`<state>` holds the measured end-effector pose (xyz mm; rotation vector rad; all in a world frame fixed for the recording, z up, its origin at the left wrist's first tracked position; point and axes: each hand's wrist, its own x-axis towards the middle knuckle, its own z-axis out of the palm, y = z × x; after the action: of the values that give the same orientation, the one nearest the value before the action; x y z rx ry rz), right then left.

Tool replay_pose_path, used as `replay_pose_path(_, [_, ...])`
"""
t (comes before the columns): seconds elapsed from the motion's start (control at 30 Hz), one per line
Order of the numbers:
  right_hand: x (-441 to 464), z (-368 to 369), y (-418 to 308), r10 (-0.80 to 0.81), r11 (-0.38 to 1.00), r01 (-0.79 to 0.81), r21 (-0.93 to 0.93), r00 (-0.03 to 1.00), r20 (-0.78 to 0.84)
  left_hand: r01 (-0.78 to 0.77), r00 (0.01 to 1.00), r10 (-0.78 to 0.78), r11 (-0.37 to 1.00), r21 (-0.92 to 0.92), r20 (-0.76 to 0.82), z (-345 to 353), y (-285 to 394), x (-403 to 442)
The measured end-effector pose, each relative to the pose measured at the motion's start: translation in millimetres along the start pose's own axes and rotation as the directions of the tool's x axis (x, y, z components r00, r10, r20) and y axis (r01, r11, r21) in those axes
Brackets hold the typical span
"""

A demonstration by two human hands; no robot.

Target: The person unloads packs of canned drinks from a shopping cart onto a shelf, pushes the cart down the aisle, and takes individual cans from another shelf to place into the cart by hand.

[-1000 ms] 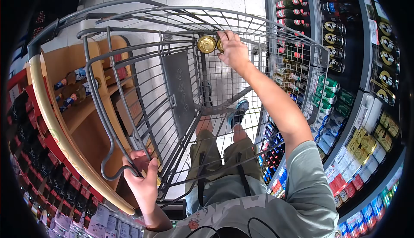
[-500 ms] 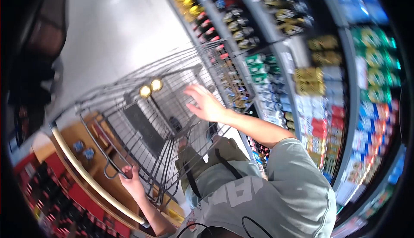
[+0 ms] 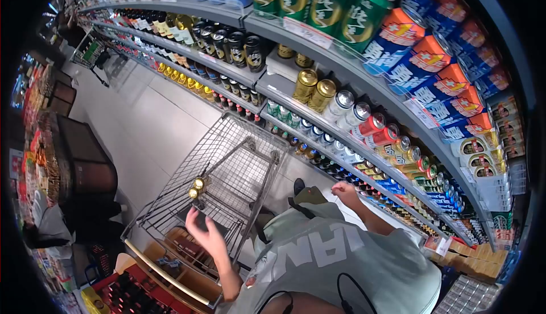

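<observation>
My left hand (image 3: pixel 206 233) is raised over the near end of the wire shopping cart (image 3: pixel 187 223), its fingers apart and nothing in it. Two gold cans (image 3: pixel 199 185) lie side by side in the cart, just beyond that hand. My right hand (image 3: pixel 344 191) hangs in the air between my body and the drink shelves, small in view. Its fingers are loosely bent and a little apart, with nothing visible in them. The cart's pale handle bar (image 3: pixel 165 274) lies to the lower left, touched by neither hand.
Shelves on the right hold green cans (image 3: pixel 324 1), blue and orange cans (image 3: pixel 424 58) and gold cans (image 3: pixel 314 89). Dark display bins (image 3: pixel 85 149) line the aisle's left side. Another shopping cart (image 3: pixel 91 52) stands farther along the tiled floor (image 3: pixel 153 118).
My view has swung toward the shelves. My left hand has let go of the cart's wire frame and risen over it. My right hand has moved from above the cart toward the shelf side.
</observation>
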<state>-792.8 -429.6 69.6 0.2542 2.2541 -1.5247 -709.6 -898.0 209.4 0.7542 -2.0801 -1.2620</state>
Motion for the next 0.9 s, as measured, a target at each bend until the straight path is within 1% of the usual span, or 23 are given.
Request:
replay_pose_path(0.03, [-9, -9, 19, 0.027, 0.996, -0.026, 0.079, 1.000, -0.013, -0.083, 0.977, 0.087, 0.996, -0.030, 0.193, 31, 21, 11])
replay_pose_path(0.07, [-14, -18, 37, 0.127, 0.978, -0.123, 0.167, 0.992, -0.011, -0.274, 0.905, 0.243, 0.961, 0.039, 0.350, 63, 55, 23])
replay_pose_path(0.1, [-12, -26, 75, 0.146, 0.966, -0.136, 0.221, 0.989, -0.027, -0.460, 0.783, 0.367, 0.885, 0.071, 0.502, 96, 92, 36])
replay_pose_path(0.13, [-17, -37, 80, 0.164, 0.956, -0.146, 0.255, 0.985, -0.051, -0.584, 0.659, 0.479, 0.812, -0.007, 0.579, 129, 118, 48])
replay_pose_path(0.17, [-24, -47, 85, 0.185, 0.945, -0.156, 0.288, 0.980, -0.077, -0.685, 0.512, 0.572, 0.722, -0.098, 0.641, 161, 141, 60])
replay_pose_path(0.2, [-28, -59, 99, 0.182, 0.943, -0.150, 0.297, 0.980, -0.084, -0.750, 0.399, 0.636, 0.640, -0.164, 0.661, 196, 158, 72])
replay_pose_path(0.23, [-29, -71, 121, 0.150, 0.951, -0.103, 0.291, 0.978, -0.143, -0.802, 0.277, 0.688, 0.550, -0.233, 0.671, 229, 173, 83])
replay_pose_path(0.27, [-28, -80, 145, 0.118, 0.956, -0.057, 0.288, 0.972, -0.202, -0.857, 0.178, 0.717, 0.449, -0.252, 0.673, 260, 188, 93])
replay_pose_path(0.3, [-26, -90, 172, 0.195, 0.935, -0.115, 0.336, 0.957, -0.214, -0.900, 0.072, 0.735, 0.339, -0.274, 0.674, 290, 202, 104])
replay_pose_path(0.37, [-42, -105, 189, 0.325, 0.879, -0.183, 0.441, 0.906, -0.272, -0.910, -0.067, 0.690, 0.254, -0.328, 0.721, 340, 220, 126])
replay_pose_path(0.43, [-71, -111, 207, 0.423, 0.805, -0.194, 0.560, 0.850, -0.314, -0.944, -0.156, 0.473, 0.187, -0.272, 0.867, 389, 217, 154])
replay_pose_path(0.47, [-86, -110, 221, 0.515, 0.757, -0.252, 0.603, 0.798, -0.314, -0.905, -0.221, 0.342, 0.277, -0.323, 0.913, 403, 229, 161])
replay_pose_path(0.5, [-101, -106, 234, 0.600, 0.703, -0.301, 0.644, 0.738, -0.310, -0.903, -0.308, 0.405, 0.161, -0.399, 0.861, 409, 237, 163])
replay_pose_path(0.57, [-136, -89, 272, 0.695, 0.636, -0.354, 0.686, 0.650, -0.309, -0.932, -0.316, 0.236, 0.102, -0.347, 0.919, 422, 244, 163])
replay_pose_path(0.63, [-172, -69, 289, 0.755, 0.579, -0.416, 0.702, 0.598, -0.269, -0.917, -0.367, 0.221, 0.079, -0.392, 0.904, 431, 244, 164])
replay_pose_path(0.67, [-186, -57, 294, 0.767, 0.560, -0.418, 0.715, 0.588, -0.257, -0.907, -0.380, 0.213, 0.107, -0.408, 0.900, 433, 243, 162])
replay_pose_path(0.7, [-199, -44, 300, 0.802, 0.511, -0.420, 0.750, 0.547, -0.240, -0.896, -0.393, 0.206, 0.136, -0.424, 0.896, 435, 239, 162])
replay_pose_path(0.73, [-209, -31, 307, 0.833, 0.463, -0.417, 0.782, 0.507, -0.222, -0.873, -0.437, 0.300, 0.086, -0.481, 0.848, 441, 228, 167])
replay_pose_path(0.77, [-215, -17, 313, 0.841, 0.447, -0.418, 0.791, 0.498, -0.212, -0.867, -0.451, 0.289, 0.083, -0.492, 0.844, 449, 218, 170])
replay_pose_path(0.83, [-217, 7, 313, 0.807, 0.497, -0.339, 0.799, 0.518, -0.283, -0.801, -0.474, 0.325, 0.226, -0.554, 0.818, 455, 217, 172])
replay_pose_path(0.87, [-213, 17, 314, 0.814, 0.486, -0.335, 0.807, 0.510, -0.278, -0.795, -0.487, 0.319, 0.223, -0.564, 0.813, 457, 215, 174])
replay_pose_path(0.9, [-202, 19, 296, 0.823, 0.457, -0.291, 0.841, 0.497, -0.275, -0.815, -0.473, 0.337, 0.184, -0.549, 0.814, 458, 215, 173])
